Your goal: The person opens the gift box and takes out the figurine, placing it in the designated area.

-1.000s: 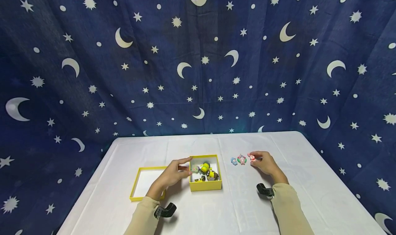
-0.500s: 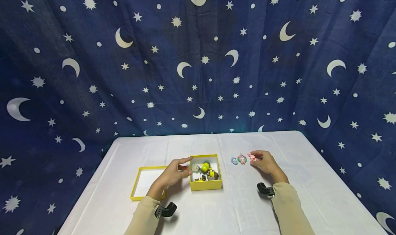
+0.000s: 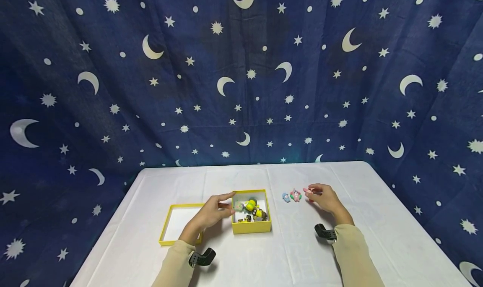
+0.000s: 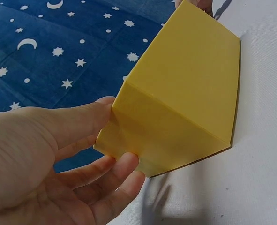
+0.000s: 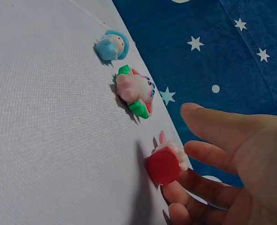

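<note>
Fingers point(image 5: 211, 155) of the right hand point(image 3: 327, 200) are spread loosely about the red-based figure point(image 5: 163, 166), the thumb standing well off it and the index tip close against its side; whether that tip touches cannot be told, but no firm pinch shows. Compared with 0.5 s ago, the thumb has shifted up and the hand now covers more of the figure in the head view, while the left side looks unchanged; this suggests the grip has eased and the figure is as good as placed. It lies tipped over on the white table point(image 3: 283, 257), base toward the right wrist, at the right end of a row. That row counts 3 figures: this 1, 1 pink figure point(image 5: 137, 89) with green at its sides, and 1 blue figure point(image 5: 111, 47). The left hand point(image 3: 209, 215) is relaxed, thumb at the rim of 1 yellow box point(image 4: 185, 61) and fingertips resting along its wall, gripping nothing tightly. Inside that box at least 4 items show: 1 yellow figure point(image 3: 251, 204), 1 brown-and-yellow figure point(image 3: 260, 213), 1 pale figure point(image 3: 239, 207) and 1 small black-and-yellow piece point(image 3: 246, 218), too small to make out. There is 1 yellow-edged lid point(image 3: 165, 224), partly behind the left forearm.
</note>
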